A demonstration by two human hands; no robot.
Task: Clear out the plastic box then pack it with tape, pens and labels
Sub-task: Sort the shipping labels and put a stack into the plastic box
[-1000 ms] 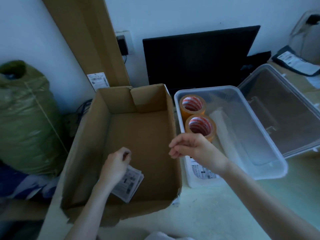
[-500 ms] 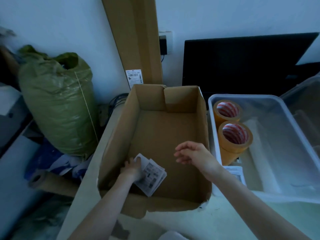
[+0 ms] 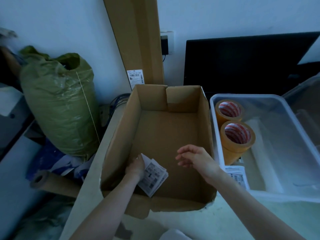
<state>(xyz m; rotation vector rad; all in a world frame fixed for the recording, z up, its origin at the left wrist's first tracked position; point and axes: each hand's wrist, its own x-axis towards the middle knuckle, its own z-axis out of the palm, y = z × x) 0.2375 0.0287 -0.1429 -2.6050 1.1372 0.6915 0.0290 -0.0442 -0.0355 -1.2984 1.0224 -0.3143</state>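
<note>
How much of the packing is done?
Done: two tape rolls and some labels sit in the plastic box. In hand: the left hand holds a label stack inside the cardboard box. Left: no pens show.
</note>
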